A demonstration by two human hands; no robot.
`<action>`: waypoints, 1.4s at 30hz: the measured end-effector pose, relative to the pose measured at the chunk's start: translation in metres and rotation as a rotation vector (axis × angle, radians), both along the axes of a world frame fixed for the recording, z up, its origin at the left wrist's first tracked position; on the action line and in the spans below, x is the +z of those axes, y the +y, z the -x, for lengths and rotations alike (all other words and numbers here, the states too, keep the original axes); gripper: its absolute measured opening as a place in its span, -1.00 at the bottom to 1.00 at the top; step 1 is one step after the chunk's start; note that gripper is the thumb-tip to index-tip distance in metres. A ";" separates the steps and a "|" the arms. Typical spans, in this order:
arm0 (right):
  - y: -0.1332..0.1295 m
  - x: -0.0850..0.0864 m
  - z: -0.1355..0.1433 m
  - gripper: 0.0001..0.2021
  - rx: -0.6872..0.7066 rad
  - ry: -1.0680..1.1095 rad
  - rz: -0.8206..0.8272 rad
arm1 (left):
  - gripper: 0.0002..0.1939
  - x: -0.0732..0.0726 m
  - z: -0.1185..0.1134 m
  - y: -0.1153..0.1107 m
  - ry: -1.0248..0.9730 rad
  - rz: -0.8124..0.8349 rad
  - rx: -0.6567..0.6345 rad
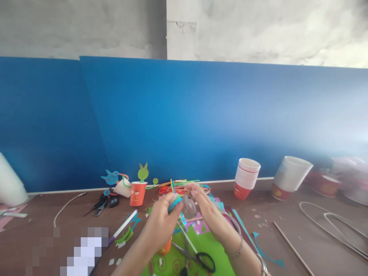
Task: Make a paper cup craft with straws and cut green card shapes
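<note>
My left hand (162,214) is closed around a small bundle of blue and green pieces (174,203), probably straws or paper; their exact kind is blurred. Against it, my right hand (209,214) grips a clear roll that looks like adhesive tape (189,207). Below both hands lie scissors with black handles (206,262) on a green paper sheet (218,253) with red drawn circles. A thin white stick (188,237) slants down beneath my left hand. Part of an orange object (165,248) shows beside my left forearm.
Decorated paper cups (138,194) stand at the back left, near keys (101,205). A cup stack (247,178) and a larger white cup stack (291,178) are at the right. Colourful sticks (184,184), a marker (123,226), a wooden stick (293,248) and a cable (336,226) lie around.
</note>
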State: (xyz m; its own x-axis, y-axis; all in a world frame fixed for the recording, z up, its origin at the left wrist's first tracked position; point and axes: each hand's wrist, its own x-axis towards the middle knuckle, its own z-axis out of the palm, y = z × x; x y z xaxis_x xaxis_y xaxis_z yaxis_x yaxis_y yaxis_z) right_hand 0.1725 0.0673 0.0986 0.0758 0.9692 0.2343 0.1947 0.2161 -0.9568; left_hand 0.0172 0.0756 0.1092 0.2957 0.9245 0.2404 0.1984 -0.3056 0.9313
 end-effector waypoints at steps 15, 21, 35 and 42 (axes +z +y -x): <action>-0.014 0.012 0.006 -0.77 0.001 -0.500 -0.108 | -0.78 0.008 0.004 -0.001 -0.103 0.097 0.073; -0.014 0.014 0.000 -0.89 0.124 -0.351 -0.005 | -0.76 0.011 0.001 -0.005 -0.192 0.157 0.038; -0.015 0.022 -0.013 -0.76 0.224 -0.054 0.032 | -0.64 0.003 -0.002 -0.006 -0.341 0.547 -0.180; -0.013 0.019 -0.007 -0.78 0.205 -0.077 0.050 | -0.57 -0.002 -0.006 -0.008 -0.216 0.502 -0.270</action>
